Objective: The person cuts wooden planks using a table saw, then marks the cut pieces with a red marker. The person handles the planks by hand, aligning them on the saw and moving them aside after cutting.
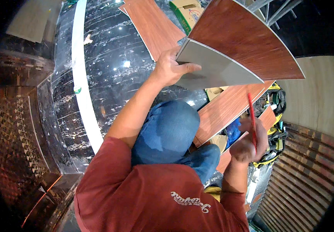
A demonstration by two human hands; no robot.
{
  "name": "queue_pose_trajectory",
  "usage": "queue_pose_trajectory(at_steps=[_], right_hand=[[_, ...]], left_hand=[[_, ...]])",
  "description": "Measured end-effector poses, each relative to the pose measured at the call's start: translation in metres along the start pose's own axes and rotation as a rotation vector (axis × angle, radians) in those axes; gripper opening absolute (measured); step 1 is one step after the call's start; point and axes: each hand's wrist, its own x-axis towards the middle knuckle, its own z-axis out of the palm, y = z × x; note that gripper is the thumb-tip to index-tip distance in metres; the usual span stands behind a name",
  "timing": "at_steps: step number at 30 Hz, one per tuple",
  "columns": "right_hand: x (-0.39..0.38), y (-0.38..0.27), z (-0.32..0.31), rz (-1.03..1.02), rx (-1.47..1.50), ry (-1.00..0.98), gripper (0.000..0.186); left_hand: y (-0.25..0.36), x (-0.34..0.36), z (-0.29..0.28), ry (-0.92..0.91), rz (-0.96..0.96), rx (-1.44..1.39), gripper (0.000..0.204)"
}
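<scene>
My left hand (172, 69) is closed on the left edge of a vinyl flooring plank, its thumb lying across the plank's grey face (217, 67). Above and behind that grey face rises a reddish-brown wood-grain face (248, 38) with a pale edge. Whether these are two planks or one bent piece, I cannot tell. My right hand (250, 143) is raised at the right, below the plank and apart from it. Its fingers are wrapped round a red pencil (251, 112) that points upward; the hand is slightly blurred.
More wood-grain planks lie on the dark marbled floor (112, 77), one ahead (151, 25) and another beside my knee (229, 108). A green-and-tan carton (186, 13) sits beyond. At the right is a black-and-yellow tool bag (277, 104). A white strip (82, 77) crosses the floor at left.
</scene>
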Motion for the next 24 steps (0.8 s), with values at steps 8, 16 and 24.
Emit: queue_pose_trajectory(at_steps=[8, 16, 24], right_hand=[[0.086, -0.045, 0.039, -0.527, -0.072, -0.246, 0.036], [0.097, -0.031, 0.058, -0.551, -0.059, -0.196, 0.036], [0.102, -0.033, 0.059, -0.55, -0.054, -0.21, 0.036]], left_hand=[[-0.012, 0.005, 0.003, 0.002, -0.034, -0.199, 0.037], [-0.013, 0.008, 0.003, 0.0, -0.136, -0.071, 0.037], [-0.026, 0.009, 0.004, 0.009, -0.164, -0.122, 0.038]])
